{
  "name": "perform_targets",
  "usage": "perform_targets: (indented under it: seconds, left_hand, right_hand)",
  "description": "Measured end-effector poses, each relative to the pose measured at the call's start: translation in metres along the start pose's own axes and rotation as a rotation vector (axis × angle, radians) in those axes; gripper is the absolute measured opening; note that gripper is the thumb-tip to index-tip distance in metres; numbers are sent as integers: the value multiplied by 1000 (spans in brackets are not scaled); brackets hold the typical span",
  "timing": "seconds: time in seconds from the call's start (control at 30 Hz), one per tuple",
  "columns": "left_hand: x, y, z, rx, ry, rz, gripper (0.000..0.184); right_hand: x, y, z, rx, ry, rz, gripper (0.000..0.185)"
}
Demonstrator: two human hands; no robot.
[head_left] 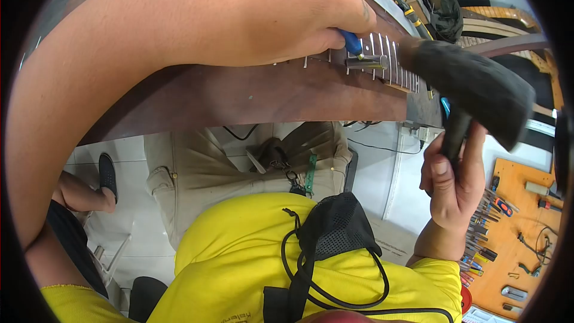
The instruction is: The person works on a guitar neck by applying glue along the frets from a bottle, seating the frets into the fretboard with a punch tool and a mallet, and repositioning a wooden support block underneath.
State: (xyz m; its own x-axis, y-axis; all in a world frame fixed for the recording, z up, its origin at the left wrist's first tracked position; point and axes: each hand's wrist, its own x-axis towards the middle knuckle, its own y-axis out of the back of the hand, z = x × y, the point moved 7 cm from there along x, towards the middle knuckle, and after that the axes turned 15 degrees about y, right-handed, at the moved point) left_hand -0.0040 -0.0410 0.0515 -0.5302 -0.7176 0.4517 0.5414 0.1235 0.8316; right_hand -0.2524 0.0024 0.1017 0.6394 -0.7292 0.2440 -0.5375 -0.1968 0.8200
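My left hand (335, 9) reaches across the bench and is closed around a blue-handled tool (351, 42). Beside the handle's tip, a shiny metal cylinder (368, 62) lies across the frets; I cannot tell whether the two are joined. Under them is a dark guitar fretboard (391, 60) with silvery frets, partly hidden by my left arm. My right hand (455, 182) grips the handle of a hammer with a large dark head (472, 84). That head is raised just right of the fretboard and looks slightly blurred.
The brown bench top (257, 98) runs in front of my lap. Guitar bodies and necks (499, 15) crowd the back right, near yellow-and-black pliers (415, 19). An orange tool board (508, 239) hangs at right. Another person's leg (89, 191) shows at left.
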Motion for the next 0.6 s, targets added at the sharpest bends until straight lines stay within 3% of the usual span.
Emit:
perform_targets:
  seconds: [0.07,0.23,0.3,0.37,0.43,0.5,0.57,0.6]
  left_hand:
    - [-2,2,0,-53,-25,20,22]
    - [0,2,-1,-112,-21,18,23]
    - [3,-1,-2,-137,-17,-28,23]
    - [0,11,7,-83,-18,-44,23]
    - [-3,11,8,-40,-12,-60,23]
    - [-4,13,10,-92,-95,-12,23]
    - [-4,18,12,-92,-62,-47,23]
    - [-3,18,12,-98,-27,-86,23]
  right_hand:
    - [4,-3,-2,-72,-8,-122,72]
    - [-4,-7,-7,171,135,140,64]
    - [3,-9,-5,-130,57,-147,65]
    - [-4,-6,-5,-3,86,-20,70]
    - [-2,-9,-17,111,332,137,75]
    - [-11,-10,-10,166,385,138,74]
    - [-7,-18,-6,-387,423,-368,66]
    - [-9,-16,-1,-229,318,-246,49]
